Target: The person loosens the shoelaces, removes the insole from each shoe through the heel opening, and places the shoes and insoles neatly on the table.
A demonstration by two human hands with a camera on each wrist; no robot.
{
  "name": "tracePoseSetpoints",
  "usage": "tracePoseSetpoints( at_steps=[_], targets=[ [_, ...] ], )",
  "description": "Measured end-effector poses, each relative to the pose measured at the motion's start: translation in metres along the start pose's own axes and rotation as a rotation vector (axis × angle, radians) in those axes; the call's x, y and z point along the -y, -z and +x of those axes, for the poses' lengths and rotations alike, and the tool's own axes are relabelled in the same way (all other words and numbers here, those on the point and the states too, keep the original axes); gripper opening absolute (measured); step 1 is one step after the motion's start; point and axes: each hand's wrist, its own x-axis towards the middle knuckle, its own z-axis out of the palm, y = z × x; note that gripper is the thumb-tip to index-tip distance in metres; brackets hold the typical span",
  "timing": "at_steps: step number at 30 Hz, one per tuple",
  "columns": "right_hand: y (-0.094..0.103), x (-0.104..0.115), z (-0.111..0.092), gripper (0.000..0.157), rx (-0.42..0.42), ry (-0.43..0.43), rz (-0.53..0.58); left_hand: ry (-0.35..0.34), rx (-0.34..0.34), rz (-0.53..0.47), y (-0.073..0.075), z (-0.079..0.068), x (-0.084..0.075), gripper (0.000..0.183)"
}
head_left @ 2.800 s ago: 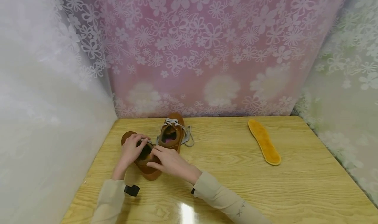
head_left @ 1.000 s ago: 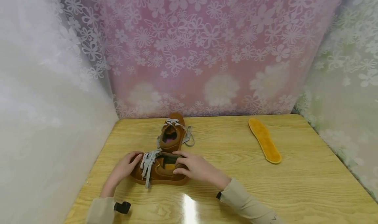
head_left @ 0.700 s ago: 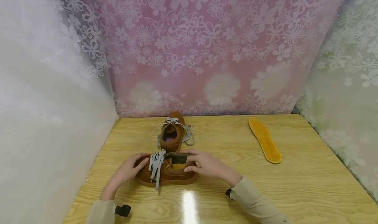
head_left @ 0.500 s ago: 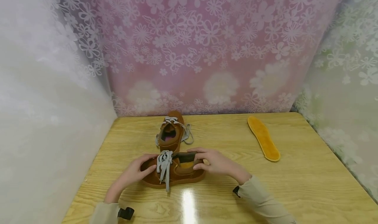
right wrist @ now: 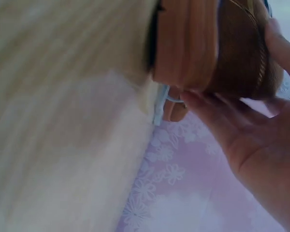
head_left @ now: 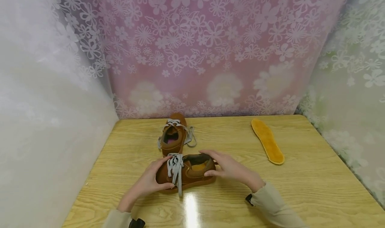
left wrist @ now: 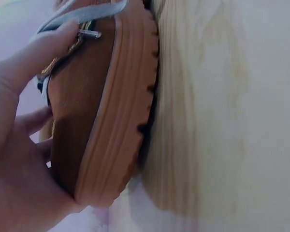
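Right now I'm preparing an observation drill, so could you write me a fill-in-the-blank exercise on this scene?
1. The left hand grips the ____ end of the nearer shoe.
2. The right hand holds that same shoe at its ____ end.
3. Seen from the head camera, the loose insole lies to the ____ of both shoes.
4. The toe of the far shoe points ____ from the person.

Missing words: toe; heel; right; away.

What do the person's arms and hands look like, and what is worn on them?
Both the left hand and right hand are ungloved. The left sleeve and right sleeve are long and pale beige. A small black piece shows near each cuff, left and right.
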Motion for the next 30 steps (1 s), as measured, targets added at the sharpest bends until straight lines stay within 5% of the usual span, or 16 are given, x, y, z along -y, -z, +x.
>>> tracePoseSetpoints(
  at_steps=[3, 9, 19, 30],
  targets=[
    [-0.003, 0.000, -0.003, 0.089, 0.018, -0.063, -0.009, 0.012, -0.039, 0.015, -0.005, 0.002, -0.003, 0.094],
    [-0.001, 0.001, -0.006, 0.095, 0.032, -0.139, 0.008, 0.027, -0.067, 0.006, -0.012, 0.007, -0.009, 0.093],
    [0.010, -0.010, -0.022, 0.083, -0.039, -0.152, 0.005, -0.046, -0.072, 0.035, -0.028, 0.021, -0.023, 0.092],
    [0.025, -0.027, -0.049, 0.073, -0.105, -0.213, 0.018, -0.085, 0.021, -0.010, -0.047, 0.047, -0.038, 0.090]
  ],
)
